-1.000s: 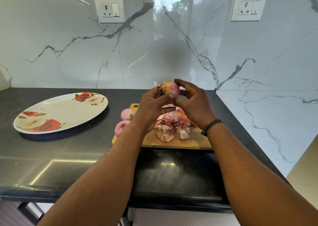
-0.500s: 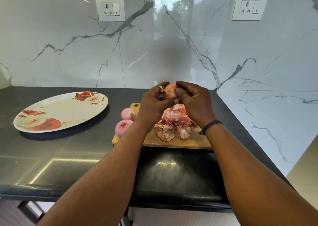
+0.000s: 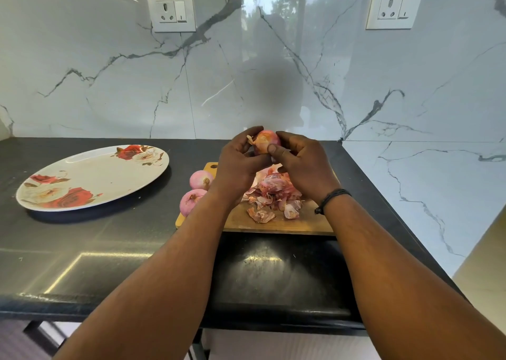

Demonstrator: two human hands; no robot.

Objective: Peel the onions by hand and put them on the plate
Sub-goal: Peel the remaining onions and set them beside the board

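Centre of frame: both hands raised over the cutting board (image 3: 273, 222), sharing one onion (image 3: 265, 140). Left hand (image 3: 241, 165) grip closed round onion's left side; right hand (image 3: 304, 165) grip also closed on it, thumb pressed on front skin. Loose dry skin flap at onion's upper left. Peel pile (image 3: 273, 195) on board below hands. Two peeled onions (image 3: 195, 190) at board's left edge. Plate (image 3: 90, 179) mid-left on counter (image 3: 109, 250), w/ no onions on it.

Black counter (image 3: 115, 239) bears plate (image 3: 90, 179) and, apparently wooden, board (image 3: 276, 222).
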